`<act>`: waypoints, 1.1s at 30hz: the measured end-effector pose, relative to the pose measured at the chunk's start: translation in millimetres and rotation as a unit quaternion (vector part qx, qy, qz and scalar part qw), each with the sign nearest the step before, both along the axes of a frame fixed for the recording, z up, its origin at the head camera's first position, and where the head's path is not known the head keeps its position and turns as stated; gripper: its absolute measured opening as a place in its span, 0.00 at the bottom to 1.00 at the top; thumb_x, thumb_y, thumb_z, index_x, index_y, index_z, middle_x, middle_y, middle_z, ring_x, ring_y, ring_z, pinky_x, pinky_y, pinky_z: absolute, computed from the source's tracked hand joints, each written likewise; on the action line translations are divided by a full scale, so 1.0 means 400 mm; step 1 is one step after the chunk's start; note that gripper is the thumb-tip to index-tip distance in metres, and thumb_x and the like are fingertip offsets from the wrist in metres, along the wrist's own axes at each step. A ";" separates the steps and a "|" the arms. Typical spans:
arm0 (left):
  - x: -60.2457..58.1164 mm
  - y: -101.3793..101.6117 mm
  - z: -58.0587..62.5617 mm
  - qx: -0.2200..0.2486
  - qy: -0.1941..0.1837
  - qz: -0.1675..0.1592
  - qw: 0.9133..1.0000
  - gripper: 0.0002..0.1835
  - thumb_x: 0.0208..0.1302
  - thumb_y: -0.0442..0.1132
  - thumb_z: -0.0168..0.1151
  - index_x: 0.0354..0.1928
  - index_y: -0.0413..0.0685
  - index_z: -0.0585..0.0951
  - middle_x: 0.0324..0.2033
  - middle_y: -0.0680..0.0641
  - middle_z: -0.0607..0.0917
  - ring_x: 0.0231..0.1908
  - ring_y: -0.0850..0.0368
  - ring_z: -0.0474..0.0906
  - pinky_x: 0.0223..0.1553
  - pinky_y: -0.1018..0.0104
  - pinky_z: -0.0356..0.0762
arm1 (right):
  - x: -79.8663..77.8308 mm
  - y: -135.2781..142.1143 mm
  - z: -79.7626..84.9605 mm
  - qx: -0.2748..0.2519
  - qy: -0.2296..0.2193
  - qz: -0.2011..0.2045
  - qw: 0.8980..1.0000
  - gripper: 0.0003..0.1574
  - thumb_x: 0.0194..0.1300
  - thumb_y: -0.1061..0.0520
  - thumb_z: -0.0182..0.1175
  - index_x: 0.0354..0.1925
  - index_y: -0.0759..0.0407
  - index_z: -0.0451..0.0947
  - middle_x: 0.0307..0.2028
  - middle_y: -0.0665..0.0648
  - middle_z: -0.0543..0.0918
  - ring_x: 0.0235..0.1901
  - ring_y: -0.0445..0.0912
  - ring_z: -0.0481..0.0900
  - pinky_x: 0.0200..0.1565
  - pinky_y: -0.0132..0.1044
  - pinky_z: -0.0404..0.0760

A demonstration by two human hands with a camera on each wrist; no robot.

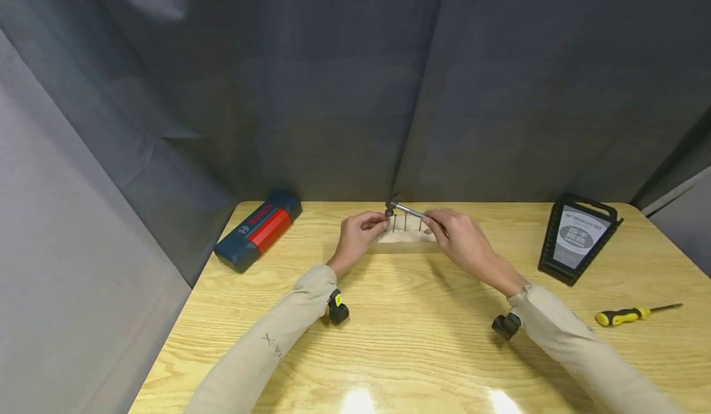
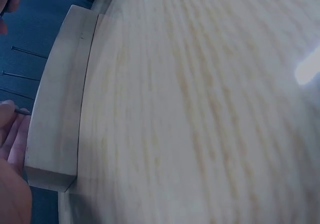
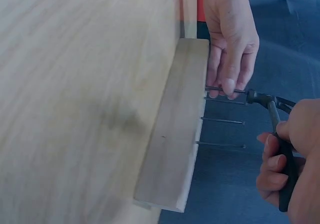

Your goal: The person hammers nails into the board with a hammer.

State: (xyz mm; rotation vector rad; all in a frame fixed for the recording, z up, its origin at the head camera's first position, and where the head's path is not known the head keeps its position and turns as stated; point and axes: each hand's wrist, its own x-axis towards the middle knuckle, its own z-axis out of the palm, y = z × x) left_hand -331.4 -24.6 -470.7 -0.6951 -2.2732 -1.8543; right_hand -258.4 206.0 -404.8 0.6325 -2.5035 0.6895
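Note:
Near the table's back edge lies a pale wooden block [image 1: 405, 248], with several thin nails [image 3: 222, 121] standing up from it in a row. My left hand [image 1: 355, 239] is at the block's left end and pinches a nail [image 3: 240, 91] between thumb and fingers. My right hand [image 1: 465, 243] grips a claw hammer [image 1: 410, 209] by its dark handle. In the right wrist view the hammer head [image 3: 253, 96] is at the top of the pinched nail; whether they touch I cannot tell. The left wrist view shows only part of each hand.
On the wooden table [image 1: 411, 340], a blue and red Bosch case [image 1: 258, 229] lies at the left. A black tool holder [image 1: 577, 238] with a white label is on the right. In front of it lies a yellow and black screwdriver [image 1: 633, 315]. Dark curtain [image 1: 333, 93] hangs behind.

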 end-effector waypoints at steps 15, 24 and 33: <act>-0.002 0.004 -0.007 0.015 -0.004 -0.005 1.000 0.09 0.68 0.31 0.71 0.48 0.36 0.89 0.45 0.38 0.91 0.45 0.43 0.90 0.48 0.69 0.88 | -0.001 -0.009 -0.030 -0.047 0.073 0.002 0.996 0.09 0.75 0.65 0.62 0.47 0.69 0.87 0.27 0.58 0.83 0.22 0.41 0.69 0.22 0.30 0.67; -0.001 0.002 -0.004 0.011 0.003 0.002 1.000 0.10 0.67 0.31 0.71 0.48 0.36 0.89 0.46 0.38 0.91 0.45 0.44 0.91 0.48 0.69 0.88 | -0.009 0.002 -0.022 -0.033 0.048 -0.009 0.998 0.11 0.76 0.62 0.63 0.50 0.66 0.87 0.25 0.54 0.78 0.20 0.40 0.64 0.20 0.32 0.64; -0.001 0.000 -0.007 0.012 0.001 -0.002 1.000 0.09 0.67 0.30 0.71 0.47 0.36 0.89 0.45 0.39 0.92 0.44 0.49 0.91 0.47 0.68 0.88 | -0.002 0.010 -0.021 -0.019 0.031 -0.004 0.999 0.13 0.75 0.62 0.63 0.52 0.68 0.87 0.26 0.54 0.80 0.19 0.39 0.64 0.20 0.32 0.64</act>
